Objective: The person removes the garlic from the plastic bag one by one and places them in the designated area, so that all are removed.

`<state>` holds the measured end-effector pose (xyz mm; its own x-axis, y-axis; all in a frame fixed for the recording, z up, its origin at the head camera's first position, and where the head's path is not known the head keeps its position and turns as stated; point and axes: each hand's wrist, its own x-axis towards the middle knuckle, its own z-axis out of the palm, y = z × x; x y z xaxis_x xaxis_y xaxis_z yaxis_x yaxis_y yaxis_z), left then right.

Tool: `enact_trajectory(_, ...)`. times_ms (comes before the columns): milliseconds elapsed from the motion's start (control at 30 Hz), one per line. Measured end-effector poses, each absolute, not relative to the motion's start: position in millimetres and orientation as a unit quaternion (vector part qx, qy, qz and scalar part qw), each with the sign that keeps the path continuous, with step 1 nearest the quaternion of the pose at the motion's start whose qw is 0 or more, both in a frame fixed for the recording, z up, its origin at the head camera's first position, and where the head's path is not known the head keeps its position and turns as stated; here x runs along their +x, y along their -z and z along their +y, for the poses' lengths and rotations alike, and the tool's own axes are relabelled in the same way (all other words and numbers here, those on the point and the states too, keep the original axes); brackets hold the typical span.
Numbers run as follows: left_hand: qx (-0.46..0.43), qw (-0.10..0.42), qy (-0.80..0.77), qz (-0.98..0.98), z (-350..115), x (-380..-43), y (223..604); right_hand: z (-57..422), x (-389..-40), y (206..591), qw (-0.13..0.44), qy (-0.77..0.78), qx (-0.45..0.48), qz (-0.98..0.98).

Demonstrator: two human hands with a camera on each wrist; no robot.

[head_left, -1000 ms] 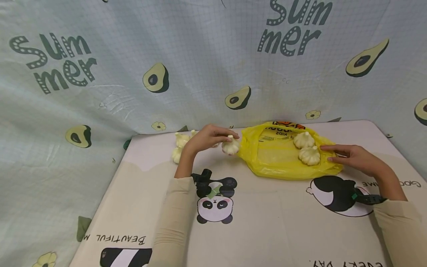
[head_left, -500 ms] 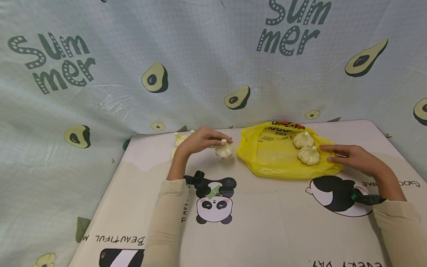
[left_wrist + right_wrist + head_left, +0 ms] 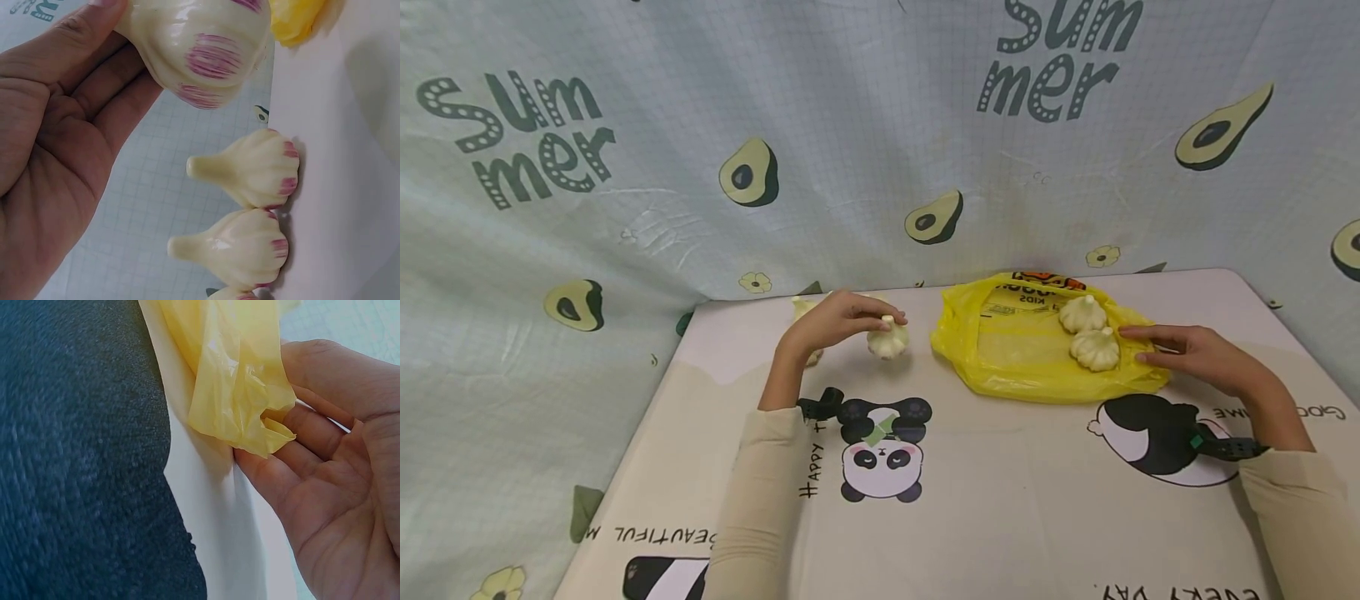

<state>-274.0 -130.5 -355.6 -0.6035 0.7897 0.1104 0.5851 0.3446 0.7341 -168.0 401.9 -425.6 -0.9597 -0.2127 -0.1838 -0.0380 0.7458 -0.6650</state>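
Note:
My left hand (image 3: pixel 835 323) pinches a cream garlic bulb (image 3: pixel 888 342) by its stem, above the table left of the yellow plastic bag (image 3: pixel 1015 385). Purple streaks mark this bulb in the left wrist view. The bag lies spread with its mouth facing up, holding two garlic bulbs, the rear one (image 3: pixel 1082 315) and the front one (image 3: pixel 1095 350). At the bag's right end my right hand (image 3: pixel 1206 357) holds its edge; the right wrist view has the crumpled film (image 3: pixel 244 394) between thumb and fingers. Further garlic bulbs (image 3: pixel 250 172) stand behind my left hand, mostly hidden in the head view.
A light tablecloth (image 3: pixel 985 500) with panda prints and lettering covers the table. Directly behind the bag and along the left side hangs a pale curtain (image 3: pixel 835 150) printed with avocados. Each wrist wears a black strap (image 3: pixel 1228 447).
My left hand has moved left and slightly toward me with the garlic bulb, away from the bag. My right hand and the bag have stayed put.

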Motion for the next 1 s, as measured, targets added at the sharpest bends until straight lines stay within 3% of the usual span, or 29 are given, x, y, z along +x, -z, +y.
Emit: enact_trajectory(1000, 0.42, 0.103, -0.372, 0.822, -167.4, -274.1, 363.2, 400.4, -165.7, 425.9, 0.124, 0.348, -0.06, 0.927)
